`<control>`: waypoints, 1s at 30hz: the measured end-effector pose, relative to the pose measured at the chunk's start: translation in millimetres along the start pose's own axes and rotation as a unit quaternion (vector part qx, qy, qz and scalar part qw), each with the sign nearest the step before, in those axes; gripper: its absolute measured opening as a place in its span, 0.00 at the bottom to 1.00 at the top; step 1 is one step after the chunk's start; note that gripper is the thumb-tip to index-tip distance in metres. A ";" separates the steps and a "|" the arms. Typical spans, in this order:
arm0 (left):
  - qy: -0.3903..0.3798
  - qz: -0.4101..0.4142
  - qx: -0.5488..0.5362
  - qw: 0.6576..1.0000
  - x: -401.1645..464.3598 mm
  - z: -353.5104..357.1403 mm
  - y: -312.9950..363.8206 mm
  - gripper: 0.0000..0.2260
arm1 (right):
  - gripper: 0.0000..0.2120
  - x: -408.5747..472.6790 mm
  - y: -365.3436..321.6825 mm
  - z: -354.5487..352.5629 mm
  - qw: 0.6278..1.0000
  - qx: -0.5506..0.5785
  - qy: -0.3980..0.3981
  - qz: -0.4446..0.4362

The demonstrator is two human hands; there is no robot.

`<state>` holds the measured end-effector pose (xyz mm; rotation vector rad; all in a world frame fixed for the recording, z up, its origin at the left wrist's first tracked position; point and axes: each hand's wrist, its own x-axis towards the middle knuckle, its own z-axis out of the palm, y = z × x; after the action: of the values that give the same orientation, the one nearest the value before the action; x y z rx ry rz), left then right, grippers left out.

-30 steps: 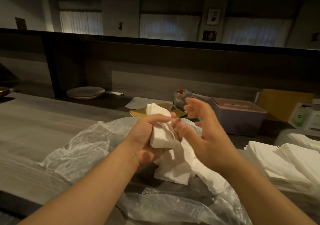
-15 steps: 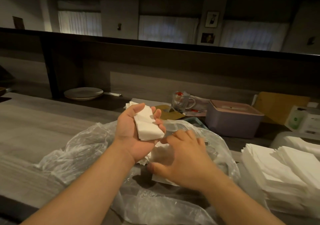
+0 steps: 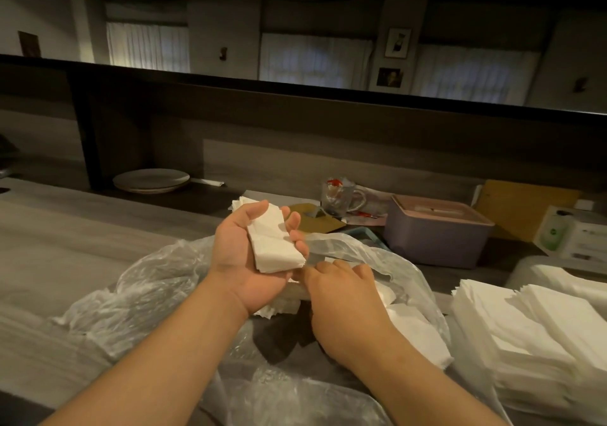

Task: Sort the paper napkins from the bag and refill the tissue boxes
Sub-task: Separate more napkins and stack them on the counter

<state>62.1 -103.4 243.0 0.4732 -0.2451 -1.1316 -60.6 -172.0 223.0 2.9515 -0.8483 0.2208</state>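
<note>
My left hand [image 3: 243, 261] is palm up above the bag and holds a small stack of folded white napkins [image 3: 274, 245], fingers curled round its far edge. A clear plastic bag [image 3: 138, 297] lies crumpled on the counter with loose white napkins [image 3: 417, 330] inside. My right hand [image 3: 341, 297] reaches down into the bag's mouth; its fingertips are hidden, so I cannot tell whether they grip a napkin. Two tall piles of sorted napkins [image 3: 538, 333] stand at the right. A purple tissue box [image 3: 437, 232] with a pink slotted lid sits behind the bag.
Stacked plates [image 3: 151, 181] rest on the lower shelf at back left. A glass mug [image 3: 341, 197] and brown paper [image 3: 315, 218] lie beside the tissue box. A white box with a green label [image 3: 565, 235] stands far right. Grey wooden counter [image 3: 49, 245] stretches to the left.
My left hand turned palm up with its napkin stack and lifted slightly. My right hand dropped from beside the stack down into the bag.
</note>
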 end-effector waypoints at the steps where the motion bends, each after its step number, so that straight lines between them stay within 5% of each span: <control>1: 0.000 0.000 -0.002 1.000 -0.1 -0.6 0.6 0.16 | 0.26 0.0 1.2 0.4 1.000 -0.004 0.009 -0.003; 6: 0.008 0.000 -0.002 1.000 -2.5 0.5 1.4 0.16 | 0.14 0.0 7.2 -2.5 0.998 0.011 0.058 -0.005; 10: 0.031 0.019 -0.006 0.999 -3.8 -0.7 6.1 0.16 | 0.04 -4.7 24.5 -10.8 0.974 0.189 0.121 0.003; 14: 0.062 0.038 -0.005 0.997 -4.5 -0.8 9.4 0.18 | 0.08 -14.7 35.3 -30.2 0.848 0.509 0.135 0.054; 17: 0.062 0.028 0.021 0.997 -5.6 0.5 9.2 0.17 | 0.04 -15.8 39.3 -40.9 0.770 0.619 0.138 0.073; 22: 0.066 0.012 0.121 0.990 -5.2 1.6 6.9 0.20 | 0.08 -18.2 45.1 -44.8 0.794 0.593 0.116 0.066; 28: 0.048 -0.011 0.198 0.979 -5.7 4.1 1.5 0.24 | 0.19 -20.5 53.3 -52.6 0.707 0.704 0.052 0.038; 30: 0.045 0.002 0.218 0.975 -5.3 4.6 1.5 0.24 | 0.17 -16.2 53.7 -46.3 0.767 0.636 0.042 0.070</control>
<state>59.1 -99.1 247.9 0.9099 -0.4179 -1.0486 -108.3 -204.3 267.3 3.9321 -1.2442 1.4619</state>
